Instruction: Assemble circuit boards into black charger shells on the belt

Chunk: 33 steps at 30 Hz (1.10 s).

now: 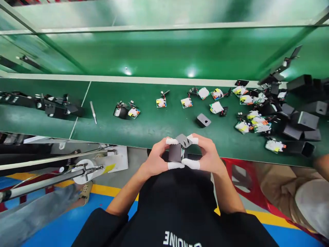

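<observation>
Between my hands, close to my chest at the table's front edge, is a small dark plastic charger housing [175,153]. A plate with plug prongs [184,140] stands tilted at its top, and a strip of circuit board shows in the gap. My left hand [159,155] grips the housing from the left, thumb and finger in white finger cots. From the other side my right hand [207,154] pinches the pronged plate and the housing's right side, also with white finger cots. Just beyond, a separate dark housing [204,120] rests on the table.
On the green table [144,132] lie several circuit boards [186,102] with wires. Boards and black housings [305,120] pile up at the right. Leftward are a white-grey blade-like tool [93,112] and a row of black parts [55,105]. Another person [288,185] sits at right.
</observation>
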{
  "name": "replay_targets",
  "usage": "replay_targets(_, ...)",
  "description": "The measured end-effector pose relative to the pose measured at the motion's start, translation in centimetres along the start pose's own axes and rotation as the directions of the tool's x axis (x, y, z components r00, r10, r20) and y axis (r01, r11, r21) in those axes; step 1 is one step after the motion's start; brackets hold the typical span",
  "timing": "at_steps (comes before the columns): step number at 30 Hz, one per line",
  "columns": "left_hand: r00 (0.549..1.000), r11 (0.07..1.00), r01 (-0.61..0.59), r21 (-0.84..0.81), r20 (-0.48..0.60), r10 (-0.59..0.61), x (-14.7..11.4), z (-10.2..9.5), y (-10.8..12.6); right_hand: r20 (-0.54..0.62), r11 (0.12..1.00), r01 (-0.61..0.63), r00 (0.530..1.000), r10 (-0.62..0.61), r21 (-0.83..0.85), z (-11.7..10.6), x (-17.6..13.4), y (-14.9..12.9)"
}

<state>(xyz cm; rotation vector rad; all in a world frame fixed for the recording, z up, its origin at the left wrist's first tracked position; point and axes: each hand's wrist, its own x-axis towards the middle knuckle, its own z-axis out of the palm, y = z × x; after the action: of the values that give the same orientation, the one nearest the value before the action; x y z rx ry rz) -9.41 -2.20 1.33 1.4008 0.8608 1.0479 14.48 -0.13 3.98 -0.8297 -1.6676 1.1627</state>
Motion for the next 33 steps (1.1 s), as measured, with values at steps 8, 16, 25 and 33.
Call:
replay_targets(8, 0.997, 0.991, -0.072, 0.112, -0.025, 0.075, -0.6, -0.4, 0.8, -0.157, 0.988, 0.147, 0.976, -0.152, -0.046, 1.9, -1.6, 1.1)
replay_targets(16, 0.995, 0.963, -0.087, 0.257, -0.016, 0.094, -1.0, -1.7, 1.4, -0.166, 0.994, 0.109, 0.981, -0.104, 0.022, 3.1, -2.0, 1.7)
replay_targets(25, 1.000, 0.967, -0.009, 0.256, -0.015, 0.013, -0.9, -1.2, 1.7, -0.123, 0.994, 0.035, 0.992, -0.022, 0.105, 2.5, -2.4, 1.8)
replay_targets(33, 0.998, 0.955, -0.046, 0.294, 0.050, 0.032, -0.9, -1.3, 1.7, 0.000, 0.997, -0.017, 1.000, 0.017, 0.076, 1.0, -1.9, 1.5)
